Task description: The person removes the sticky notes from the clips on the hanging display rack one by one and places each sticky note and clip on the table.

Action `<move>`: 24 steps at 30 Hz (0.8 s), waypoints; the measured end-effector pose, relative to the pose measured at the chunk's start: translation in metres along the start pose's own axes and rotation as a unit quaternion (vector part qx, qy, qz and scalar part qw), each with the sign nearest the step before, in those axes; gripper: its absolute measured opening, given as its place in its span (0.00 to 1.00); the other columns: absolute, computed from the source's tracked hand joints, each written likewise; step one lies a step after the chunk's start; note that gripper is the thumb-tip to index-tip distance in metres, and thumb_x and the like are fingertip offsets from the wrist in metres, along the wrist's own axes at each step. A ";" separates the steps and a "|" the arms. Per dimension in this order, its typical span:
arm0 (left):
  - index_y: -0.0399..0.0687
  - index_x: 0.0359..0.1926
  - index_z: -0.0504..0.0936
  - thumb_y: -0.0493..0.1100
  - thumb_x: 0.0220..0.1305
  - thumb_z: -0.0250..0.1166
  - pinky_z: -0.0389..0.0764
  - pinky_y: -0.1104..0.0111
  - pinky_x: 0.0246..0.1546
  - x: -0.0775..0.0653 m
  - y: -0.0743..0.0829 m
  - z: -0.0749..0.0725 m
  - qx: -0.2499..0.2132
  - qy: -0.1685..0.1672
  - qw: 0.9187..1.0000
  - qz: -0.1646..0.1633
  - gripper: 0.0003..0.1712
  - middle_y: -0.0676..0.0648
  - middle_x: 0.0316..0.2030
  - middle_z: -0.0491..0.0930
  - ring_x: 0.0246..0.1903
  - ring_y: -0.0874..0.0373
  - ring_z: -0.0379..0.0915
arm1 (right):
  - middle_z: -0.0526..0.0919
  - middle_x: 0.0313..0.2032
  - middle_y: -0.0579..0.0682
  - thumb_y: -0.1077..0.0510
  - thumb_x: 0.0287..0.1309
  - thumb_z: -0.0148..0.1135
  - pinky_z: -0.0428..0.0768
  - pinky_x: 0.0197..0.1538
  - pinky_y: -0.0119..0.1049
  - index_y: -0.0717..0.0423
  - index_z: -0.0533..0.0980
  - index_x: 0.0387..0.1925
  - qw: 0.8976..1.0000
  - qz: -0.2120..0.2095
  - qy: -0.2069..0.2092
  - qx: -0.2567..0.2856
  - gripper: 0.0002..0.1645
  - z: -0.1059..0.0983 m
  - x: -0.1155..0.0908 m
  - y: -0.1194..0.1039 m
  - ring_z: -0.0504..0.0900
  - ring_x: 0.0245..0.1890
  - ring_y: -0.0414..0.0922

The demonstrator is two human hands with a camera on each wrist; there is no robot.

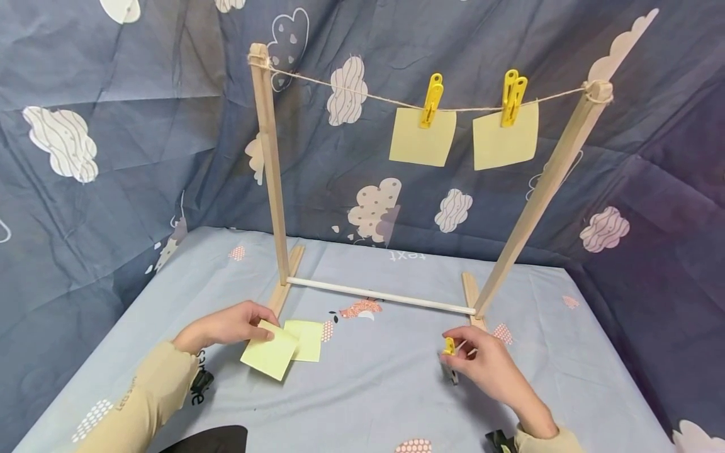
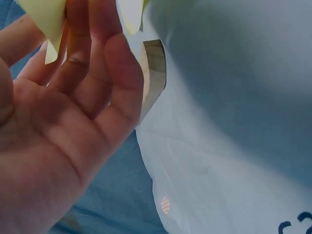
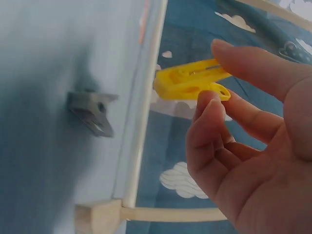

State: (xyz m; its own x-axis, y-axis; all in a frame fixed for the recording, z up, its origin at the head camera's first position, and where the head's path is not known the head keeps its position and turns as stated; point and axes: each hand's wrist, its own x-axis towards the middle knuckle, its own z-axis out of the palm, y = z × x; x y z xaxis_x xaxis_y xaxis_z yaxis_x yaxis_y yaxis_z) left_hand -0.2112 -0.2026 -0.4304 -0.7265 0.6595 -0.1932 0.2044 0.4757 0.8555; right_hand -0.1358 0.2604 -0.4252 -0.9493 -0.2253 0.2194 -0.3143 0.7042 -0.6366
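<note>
My left hand [image 1: 240, 324] pinches a pale yellow sticky note [image 1: 270, 355] between thumb and fingers, tilted above the table. Behind it, and partly covered by it, a second yellow note [image 1: 306, 340] lies on the cloth. A yellow plastic clothespin [image 3: 190, 80] is held by my right hand [image 1: 481, 358], thumb on one handle and fingertips on the other. Beneath that hand a grey clip [image 3: 92, 112] rests on the table. Two more notes, a left one [image 1: 421, 138] and a right one [image 1: 504, 138], hang from the string [image 1: 362, 93] under yellow clothespins [image 1: 432, 100].
A wooden frame stands at the back, its left post [image 1: 270, 163] and right post [image 1: 544, 195] joined low down by a white rod [image 1: 379, 294]. Patterned dark cloth [image 1: 141, 157] hangs behind. The table [image 1: 362, 390] has a light blue cover.
</note>
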 end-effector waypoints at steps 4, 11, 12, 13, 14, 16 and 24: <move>0.37 0.40 0.83 0.35 0.61 0.64 0.73 0.76 0.29 -0.001 -0.002 0.001 0.015 -0.009 1.000 0.000 0.07 0.48 0.32 0.82 0.26 0.67 0.70 | 0.78 0.29 0.43 0.58 0.48 0.73 0.74 0.26 0.28 0.57 0.80 0.44 0.997 0.047 -0.053 -0.010 0.19 0.009 -0.001 -0.001 0.74 0.24 0.31; 0.40 0.36 0.85 0.34 0.58 0.66 0.66 0.76 0.25 0.000 -0.004 0.003 0.064 0.006 0.998 0.008 0.05 0.52 0.26 0.80 0.22 0.67 0.62 | 0.76 0.27 0.43 0.56 0.47 0.74 0.71 0.26 0.27 0.55 0.79 0.40 0.992 0.064 -0.101 -0.033 0.18 0.021 -0.002 0.001 0.70 0.23 0.32; 0.41 0.35 0.85 0.34 0.57 0.66 0.66 0.76 0.24 0.001 -0.004 0.003 0.078 0.009 0.997 0.009 0.04 0.52 0.26 0.79 0.21 0.67 0.62 | 0.77 0.27 0.43 0.56 0.46 0.75 0.71 0.27 0.27 0.55 0.79 0.40 0.992 0.063 -0.104 -0.033 0.18 0.022 -0.002 0.001 0.70 0.23 0.32; 0.42 0.34 0.85 0.34 0.57 0.67 0.66 0.75 0.24 0.001 -0.004 0.004 0.092 0.012 0.996 0.011 0.04 0.53 0.26 0.79 0.21 0.67 0.62 | 0.77 0.27 0.43 0.56 0.46 0.75 0.70 0.27 0.27 0.55 0.79 0.39 0.992 0.061 -0.108 -0.033 0.18 0.023 -0.003 0.001 0.70 0.24 0.32; 0.43 0.34 0.85 0.34 0.56 0.67 0.67 0.75 0.25 0.002 -0.004 0.004 0.104 0.015 0.994 0.010 0.04 0.53 0.26 0.80 0.22 0.67 0.62 | 0.77 0.28 0.44 0.56 0.45 0.75 0.70 0.27 0.27 0.55 0.79 0.39 0.991 0.058 -0.112 -0.034 0.18 0.024 -0.003 0.001 0.70 0.24 0.32; 0.44 0.32 0.85 0.33 0.55 0.68 0.69 0.75 0.26 0.003 -0.004 0.005 0.131 0.019 0.991 0.012 0.04 0.54 0.28 0.81 0.23 0.68 0.64 | 0.76 0.27 0.43 0.56 0.44 0.76 0.70 0.27 0.27 0.54 0.79 0.38 0.991 0.059 -0.117 -0.038 0.18 0.027 -0.004 0.000 0.70 0.24 0.32; 0.47 0.28 0.84 0.31 0.52 0.69 0.71 0.74 0.31 0.006 -0.002 0.009 0.205 0.036 0.978 0.014 0.06 0.55 0.28 0.82 0.27 0.68 0.67 | 0.74 0.25 0.43 0.56 0.40 0.78 0.69 0.29 0.28 0.51 0.78 0.31 0.988 0.075 -0.117 -0.073 0.16 0.033 -0.006 -0.002 0.70 0.25 0.36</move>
State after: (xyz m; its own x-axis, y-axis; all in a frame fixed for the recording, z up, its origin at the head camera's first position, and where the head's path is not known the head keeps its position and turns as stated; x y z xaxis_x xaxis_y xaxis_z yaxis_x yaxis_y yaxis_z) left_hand -0.2100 -0.1941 -0.4379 -0.7588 0.6391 -0.1257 0.4597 0.6622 0.5918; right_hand -0.1298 0.2375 -0.4498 -0.9668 -0.2489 -0.0576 -0.1815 0.8277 -0.5310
